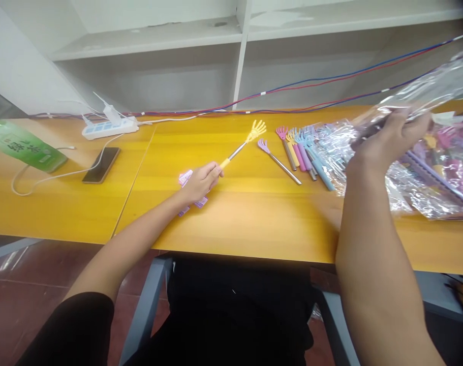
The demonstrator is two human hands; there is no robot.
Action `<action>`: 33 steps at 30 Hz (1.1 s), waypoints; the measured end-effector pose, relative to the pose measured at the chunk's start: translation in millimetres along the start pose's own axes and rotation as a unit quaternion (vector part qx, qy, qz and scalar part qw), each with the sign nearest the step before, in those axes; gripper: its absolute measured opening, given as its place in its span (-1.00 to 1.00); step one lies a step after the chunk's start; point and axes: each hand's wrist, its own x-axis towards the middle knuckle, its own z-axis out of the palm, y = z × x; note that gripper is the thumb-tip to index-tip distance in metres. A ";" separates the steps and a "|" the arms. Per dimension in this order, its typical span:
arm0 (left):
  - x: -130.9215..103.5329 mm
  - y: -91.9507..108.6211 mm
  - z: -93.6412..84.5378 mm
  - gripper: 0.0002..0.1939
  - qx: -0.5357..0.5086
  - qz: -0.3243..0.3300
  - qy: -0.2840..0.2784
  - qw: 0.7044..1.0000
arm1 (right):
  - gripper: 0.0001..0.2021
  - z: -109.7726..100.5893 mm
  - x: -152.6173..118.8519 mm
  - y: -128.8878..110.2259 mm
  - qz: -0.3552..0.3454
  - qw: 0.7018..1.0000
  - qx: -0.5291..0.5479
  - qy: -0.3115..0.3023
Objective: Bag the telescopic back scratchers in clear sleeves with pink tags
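Observation:
My left hand [203, 182] is closed around the handle of a yellow back scratcher [237, 151], whose hand-shaped end points away to the upper right. Under that hand lie some purple-and-white printed labels [201, 202], partly covered. On the right, my raised right hand [393, 134] grips a clear plastic bag [437, 81], blurred by motion; its fingertips are partly hidden. Between the hands a purple back scratcher [280, 163] lies by itself on the table. Beside it rests a row of back scratchers [303, 152] in pink, yellow, purple and blue.
Crinkled plastic packaging [338, 147] with more back scratchers is heaped at the right. A phone [101, 165], a white power strip [110, 127] with cables and a green bottle [25, 145] are at the left. Red and blue wires [284, 86] run along the white shelves [151, 43] behind the wooden table [250, 218].

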 end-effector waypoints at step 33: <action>-1.1 10.6 0.4 -0.47 0.075 0.021 -0.198 0.977 | -0.23 37.8 -181.0 -74.0 0.072 0.741 0.342 -0.573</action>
